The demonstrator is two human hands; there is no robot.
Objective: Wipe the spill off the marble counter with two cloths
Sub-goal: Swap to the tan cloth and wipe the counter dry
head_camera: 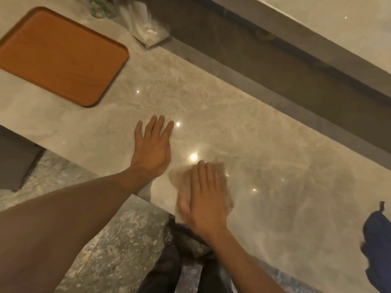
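Observation:
My right hand (pixel 204 199) lies flat with straight fingers on a beige cloth (pixel 179 178), pressing it onto the marble counter (pixel 232 127) near the front edge; the hand is blurred by motion. My left hand (pixel 152 144) rests flat on the bare counter to the left of the cloth, fingers spread, holding nothing. A dark blue cloth (pixel 378 248) lies crumpled at the right edge of the counter, well away from both hands. A faint darker smear (pixel 347 176) shows on the marble to the right of the beige cloth.
An orange-brown tray (pixel 57 56) sits at the far left of the counter. A clear plastic bag (pixel 146 26) stands at the back beside a dark recessed wall. The speckled floor (pixel 118 235) and a grey cabinet (pixel 14 161) lie below the counter's front edge.

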